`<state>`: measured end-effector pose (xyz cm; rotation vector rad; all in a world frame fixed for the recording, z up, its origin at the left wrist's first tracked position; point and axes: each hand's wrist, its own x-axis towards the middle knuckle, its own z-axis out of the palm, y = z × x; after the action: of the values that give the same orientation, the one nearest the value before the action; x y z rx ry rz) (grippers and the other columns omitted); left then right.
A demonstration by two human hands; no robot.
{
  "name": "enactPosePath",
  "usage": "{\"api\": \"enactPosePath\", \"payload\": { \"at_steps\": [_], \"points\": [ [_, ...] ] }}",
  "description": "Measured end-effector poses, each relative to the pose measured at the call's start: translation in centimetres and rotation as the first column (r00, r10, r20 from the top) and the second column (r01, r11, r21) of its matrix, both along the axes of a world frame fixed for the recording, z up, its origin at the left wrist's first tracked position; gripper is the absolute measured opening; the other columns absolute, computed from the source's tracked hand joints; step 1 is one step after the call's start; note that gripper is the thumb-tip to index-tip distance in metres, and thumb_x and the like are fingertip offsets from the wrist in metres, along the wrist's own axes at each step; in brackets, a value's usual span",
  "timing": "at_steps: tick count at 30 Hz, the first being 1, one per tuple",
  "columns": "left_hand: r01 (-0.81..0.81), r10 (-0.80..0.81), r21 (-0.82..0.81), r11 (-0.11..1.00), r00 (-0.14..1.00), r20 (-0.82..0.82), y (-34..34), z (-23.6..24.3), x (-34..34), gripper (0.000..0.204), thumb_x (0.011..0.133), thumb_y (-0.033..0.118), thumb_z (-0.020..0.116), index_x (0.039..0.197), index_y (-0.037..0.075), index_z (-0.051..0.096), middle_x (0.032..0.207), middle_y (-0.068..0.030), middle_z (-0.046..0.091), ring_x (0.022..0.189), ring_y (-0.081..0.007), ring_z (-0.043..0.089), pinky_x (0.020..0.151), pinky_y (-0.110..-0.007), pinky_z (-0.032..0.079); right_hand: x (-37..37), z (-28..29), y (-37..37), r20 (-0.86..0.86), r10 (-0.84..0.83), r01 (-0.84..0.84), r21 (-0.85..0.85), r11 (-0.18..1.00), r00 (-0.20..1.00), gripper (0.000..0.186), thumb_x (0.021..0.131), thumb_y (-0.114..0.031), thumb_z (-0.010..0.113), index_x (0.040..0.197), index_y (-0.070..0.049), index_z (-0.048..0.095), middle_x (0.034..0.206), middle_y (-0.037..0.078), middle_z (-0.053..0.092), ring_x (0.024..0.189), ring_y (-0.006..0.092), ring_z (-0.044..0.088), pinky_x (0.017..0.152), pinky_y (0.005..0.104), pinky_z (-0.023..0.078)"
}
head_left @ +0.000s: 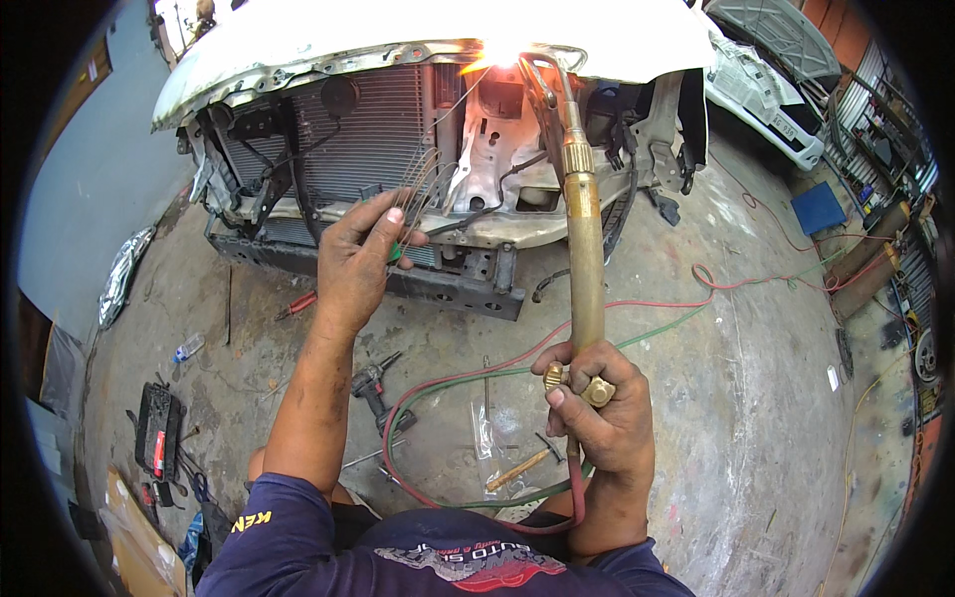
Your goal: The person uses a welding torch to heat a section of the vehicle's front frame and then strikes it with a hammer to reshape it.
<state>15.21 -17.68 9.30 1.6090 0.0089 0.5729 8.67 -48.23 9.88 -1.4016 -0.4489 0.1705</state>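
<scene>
Silver foil-like bundle (126, 277) lies on the floor (776, 418), left of the car's front end (502, 149). Black tray (140, 438), also left of it & nearer the wearer: red item (159, 453) inside, other contents too dark to ID. Clear bottle (187, 347), same side; can't tell if anything's in it. L hand (360, 249), just before the car's front end: fingers pinched on thin wire (423, 184) in loops + sth green (395, 253); one strand runs up twd the flame (497, 57). That glares at the white hood's (328, 40) lower edge, atop the car's front end. My read: radiator (378, 139) already exposed, torch lit, heating prob. under way; glare hides how much is done or left. Brass torch (585, 259) reaches the edge from R hand (609, 408), fingers wrapped round its valve end. Red hose (647, 301) & green hose (657, 331) trail right of the car's front end.
</scene>
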Motion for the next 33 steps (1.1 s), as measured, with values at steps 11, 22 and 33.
{"api": "enactPosePath", "payload": {
  "at_steps": [11, 22, 33],
  "points": [
    [-0.020, 0.020, 0.008, 1.000, 0.999, 0.033, -0.4, 0.0, 0.2, 0.034, 0.109, 0.019, 0.063, 0.138, 0.000, 0.070, 0.113, -0.0108, 0.077, 0.093, -0.0165, 0.076, 0.066, -0.026, 0.058, 0.1, -0.4, 0.0, 0.045, -0.012, 0.014, -0.037, 0.999, 0.999, 0.021, 0.091, 0.006, 0.071, 0.087, -0.005, 0.054, 0.097, 0.018, 0.071, 0.063, 0.0093, 0.068, 0.053, 0.0249, 0.054],
    [-0.018, 0.019, -0.017, 1.000, 0.999, 0.034, -0.7, 0.1, 0.2, 0.034, 0.109, 0.019, 0.064, 0.137, 0.001, 0.071, 0.111, -0.0096, 0.076, 0.092, -0.0161, 0.076, 0.065, -0.026, 0.057, 0.2, -0.6, 0.5, 0.020, -0.002, 0.003, -0.020, 1.000, 1.000, 0.022, 0.092, 0.005, 0.072, 0.087, -0.006, 0.054, 0.104, 0.019, 0.072, 0.062, 0.0087, 0.067, 0.053, 0.0247, 0.053],
    [-0.032, 0.032, 0.003, 0.999, 0.999, 0.025, -0.8, 0.5, 0.2, 0.035, 0.109, 0.018, 0.063, 0.137, -0.002, 0.070, 0.113, -0.0115, 0.076, 0.092, -0.0175, 0.076, 0.066, -0.027, 0.057, 0.5, -1.3, 0.7, 0.081, 0.038, -0.036, -0.023, 0.999, 0.996, 0.021, 0.095, 0.004, 0.070, 0.094, -0.007, 0.052, 0.114, 0.024, 0.068, 0.062, 0.0076, 0.066, 0.054, 0.0215, 0.055]
  ]
}}
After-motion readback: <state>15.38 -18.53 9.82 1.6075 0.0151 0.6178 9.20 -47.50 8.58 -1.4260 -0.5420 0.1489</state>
